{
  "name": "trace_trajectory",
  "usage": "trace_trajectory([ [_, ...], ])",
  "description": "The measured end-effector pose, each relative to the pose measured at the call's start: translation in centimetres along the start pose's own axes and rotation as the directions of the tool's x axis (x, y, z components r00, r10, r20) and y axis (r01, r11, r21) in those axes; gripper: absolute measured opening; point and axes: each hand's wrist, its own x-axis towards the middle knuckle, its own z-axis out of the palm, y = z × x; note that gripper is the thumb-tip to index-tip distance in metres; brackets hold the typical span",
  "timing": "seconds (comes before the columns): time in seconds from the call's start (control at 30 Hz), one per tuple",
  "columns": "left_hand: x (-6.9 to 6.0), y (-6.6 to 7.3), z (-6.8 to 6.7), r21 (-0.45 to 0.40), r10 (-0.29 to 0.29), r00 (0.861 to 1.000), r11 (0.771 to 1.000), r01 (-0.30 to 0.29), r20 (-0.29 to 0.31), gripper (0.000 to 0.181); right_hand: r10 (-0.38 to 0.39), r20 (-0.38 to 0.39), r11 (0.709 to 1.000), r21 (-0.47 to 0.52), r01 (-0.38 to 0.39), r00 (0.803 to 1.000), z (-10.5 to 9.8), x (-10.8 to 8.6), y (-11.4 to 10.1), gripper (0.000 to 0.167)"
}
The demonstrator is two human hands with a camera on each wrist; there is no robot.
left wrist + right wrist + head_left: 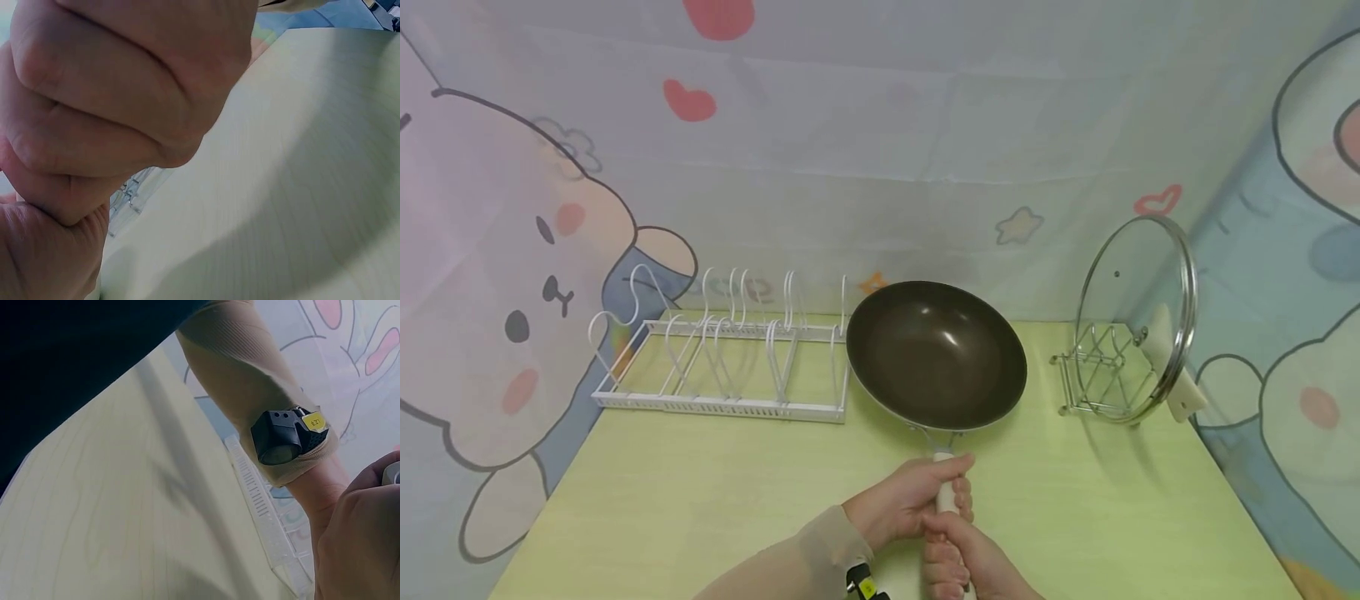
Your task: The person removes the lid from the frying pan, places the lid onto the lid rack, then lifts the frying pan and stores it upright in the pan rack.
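A frying pan [934, 357] with a deep, dark brown inside is held in front of the person, its bowl tilted toward the head camera. My left hand [904, 502] grips the upper part of its cream handle [946, 498], close to the bowl. Just below, my right hand [973, 560] wraps the lower handle, its thumb against the left hand. In the left wrist view curled fingers [106, 94] fill the upper left and hide the handle. The right wrist view catches the right hand [362, 544] at the lower right edge. Whether the pan touches the table cannot be told.
Left of the pan stands a white wire rack [722, 406] with upright dividers. To the right, a glass lid [1183, 308] with a metal rim leans upright in a small chrome stand [1067, 383]. Printed cloth [865, 125] hangs behind the pale green table [700, 492].
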Motion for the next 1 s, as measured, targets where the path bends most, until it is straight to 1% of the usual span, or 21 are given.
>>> trace_trajectory([
  [0.17,-0.01,-0.08,0.13,-0.002,0.008,1.000,1.000,-0.008,-0.011,0.021,0.014,0.011,1.000,0.012,-0.015,1.000,-0.08,-0.04,0.00,0.047],
  [0.4,0.02,-0.08,0.45,0.018,0.021,1.000,1.000,-0.021,-0.019,0.021,0.008,0.048,0.999,0.032,-0.009,0.999,-0.21,-0.17,-0.03,0.047],
  [0.53,0.00,-0.04,0.56,0.023,0.021,1.000,1.000,-0.021,-0.017,0.023,-0.005,0.098,0.999,0.037,0.001,0.995,-0.29,-0.25,-0.05,0.047],
  [0.7,-0.09,0.00,0.61,0.032,0.025,1.000,0.999,-0.025,-0.007,0.022,-0.023,0.171,0.999,0.034,0.017,0.985,-0.47,-0.15,0.03,0.046],
  [0.87,-0.20,0.07,0.67,0.034,0.030,1.000,0.999,-0.030,-0.001,0.023,-0.046,0.207,0.999,0.009,0.045,0.977,-0.71,-0.12,0.15,0.045],
  [1.0,-0.29,0.17,0.75,0.037,0.037,0.999,0.999,-0.037,0.003,0.025,-0.060,0.236,0.998,0.034,0.054,0.970,-0.81,-0.15,0.22,0.043],
])
